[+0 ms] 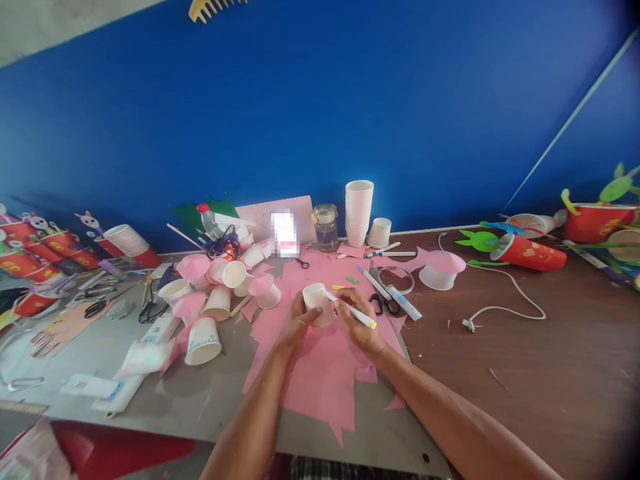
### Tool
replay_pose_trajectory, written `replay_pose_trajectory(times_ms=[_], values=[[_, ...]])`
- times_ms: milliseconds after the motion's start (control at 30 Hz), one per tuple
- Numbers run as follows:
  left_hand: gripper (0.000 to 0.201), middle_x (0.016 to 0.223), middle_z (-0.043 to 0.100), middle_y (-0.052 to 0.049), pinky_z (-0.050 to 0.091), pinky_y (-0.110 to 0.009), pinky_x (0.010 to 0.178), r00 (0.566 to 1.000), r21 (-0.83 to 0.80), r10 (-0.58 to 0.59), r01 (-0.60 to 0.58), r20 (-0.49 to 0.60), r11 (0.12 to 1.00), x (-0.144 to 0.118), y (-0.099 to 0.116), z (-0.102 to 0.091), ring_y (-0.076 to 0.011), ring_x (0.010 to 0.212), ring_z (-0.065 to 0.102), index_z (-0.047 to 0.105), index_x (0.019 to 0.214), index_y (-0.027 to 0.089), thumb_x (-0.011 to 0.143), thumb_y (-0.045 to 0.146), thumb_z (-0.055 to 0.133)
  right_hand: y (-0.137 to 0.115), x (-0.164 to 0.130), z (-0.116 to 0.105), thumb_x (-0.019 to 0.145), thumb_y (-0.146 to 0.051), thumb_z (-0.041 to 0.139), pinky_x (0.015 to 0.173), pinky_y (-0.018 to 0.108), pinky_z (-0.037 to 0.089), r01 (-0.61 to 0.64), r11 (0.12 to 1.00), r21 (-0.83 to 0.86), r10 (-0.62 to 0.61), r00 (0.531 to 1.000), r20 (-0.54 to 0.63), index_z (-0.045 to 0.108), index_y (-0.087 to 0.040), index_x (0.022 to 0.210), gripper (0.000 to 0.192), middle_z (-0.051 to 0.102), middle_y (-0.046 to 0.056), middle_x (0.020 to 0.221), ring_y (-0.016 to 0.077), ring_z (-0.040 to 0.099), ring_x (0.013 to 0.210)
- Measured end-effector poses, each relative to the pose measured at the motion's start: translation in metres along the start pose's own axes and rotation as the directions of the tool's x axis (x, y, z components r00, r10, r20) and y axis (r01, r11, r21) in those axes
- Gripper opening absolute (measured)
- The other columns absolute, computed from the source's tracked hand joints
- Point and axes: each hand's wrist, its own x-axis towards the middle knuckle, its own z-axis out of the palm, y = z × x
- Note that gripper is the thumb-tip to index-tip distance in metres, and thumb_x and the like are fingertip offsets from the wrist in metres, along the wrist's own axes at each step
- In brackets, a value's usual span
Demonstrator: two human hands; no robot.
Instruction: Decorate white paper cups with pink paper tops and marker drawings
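Observation:
A white paper cup (318,305) is gripped in my left hand (299,320), its round end facing up. My right hand (361,323) is closed on a white marker (356,311) with a yellow end pointing away from the cup. The marker's other end meets or nearly meets the cup's side; contact is too small to tell. Both hands are above pink paper sheets (320,393) spread over the grey tabletop. Close to the right hand lie dark-handled scissors (391,305) and a glue tube (405,303).
Behind stand a tall cup stack (359,213), a glass jar (326,227) and a lit phone (284,233). Several cups with pink paper (194,267) crowd the left. A pink-topped cup (442,270) and white cable (530,300) lie right. Red cups (530,252) sit farther right.

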Motion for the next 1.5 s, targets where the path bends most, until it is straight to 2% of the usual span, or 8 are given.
replay_pose_trajectory(times_ms=[367,533,700,1000,1200,1500], values=[[0.049,0.094,0.064,-0.004,0.042,-0.028,0.073,1.0,-0.001,0.027,-0.027,-0.002,1.0,0.0,0.0,-0.002,-0.0191,0.085,0.057,0.06,0.116,0.019,0.071,0.032,0.073,-0.002,0.001,-0.001,0.084,-0.026,0.052,0.054,0.026,0.042,-0.028,1.0,-0.007,0.028,1.0,0.015,0.055,-0.021,0.08,0.007,0.055,-0.002,0.066,0.0134,0.051,0.059],[0.049,0.095,0.065,-0.005,0.042,-0.03,0.076,1.0,-0.025,0.01,-0.011,-0.018,1.0,-0.001,0.001,0.001,-0.0199,0.086,0.057,0.061,0.113,0.019,0.07,0.036,0.074,-0.006,-0.003,-0.001,0.085,-0.027,0.051,0.055,0.026,0.043,0.008,1.0,-0.026,-0.008,1.0,0.015,0.056,-0.021,0.082,0.007,0.057,-0.001,0.068,0.0137,0.052,0.06],[0.046,0.091,0.063,-0.003,0.044,-0.031,0.077,1.0,-0.054,-0.008,0.008,-0.003,0.998,-0.003,0.004,0.003,-0.0193,0.084,0.057,0.061,0.111,0.021,0.069,0.034,0.076,-0.009,-0.006,0.001,0.085,-0.03,0.054,0.059,0.027,0.046,0.107,0.99,-0.094,-0.097,0.99,0.107,0.058,-0.022,0.088,0.01,0.061,0.001,0.074,0.0146,0.056,0.064],[0.048,0.094,0.063,-0.004,0.044,-0.029,0.076,1.0,-0.046,0.003,-0.003,-0.001,0.999,-0.004,0.006,0.003,-0.0189,0.087,0.057,0.06,0.115,0.02,0.071,0.032,0.076,-0.008,-0.007,0.003,0.086,-0.03,0.053,0.059,0.026,0.047,0.12,0.987,-0.109,-0.105,0.986,0.129,0.059,-0.021,0.09,0.011,0.063,0.001,0.075,0.0147,0.058,0.065],[0.049,0.093,0.063,-0.004,0.044,-0.032,0.078,1.0,-0.067,0.008,-0.007,0.013,0.998,-0.003,0.004,0.002,-0.0197,0.087,0.057,0.06,0.115,0.02,0.07,0.031,0.076,-0.004,-0.007,0.002,0.085,-0.028,0.053,0.059,0.026,0.046,0.054,0.995,-0.08,-0.045,0.992,0.115,0.058,-0.021,0.089,0.01,0.061,0.001,0.075,0.0144,0.056,0.065],[0.05,0.096,0.065,-0.004,0.042,-0.029,0.074,1.0,-0.052,0.014,-0.014,0.003,0.999,0.001,-0.001,-0.001,-0.0191,0.086,0.057,0.059,0.117,0.019,0.07,0.031,0.074,-0.016,0.001,0.001,0.081,-0.025,0.052,0.053,0.024,0.04,-0.073,0.997,0.039,0.074,0.997,-0.027,0.055,-0.021,0.076,0.007,0.053,-0.002,0.064,0.0128,0.049,0.058]])
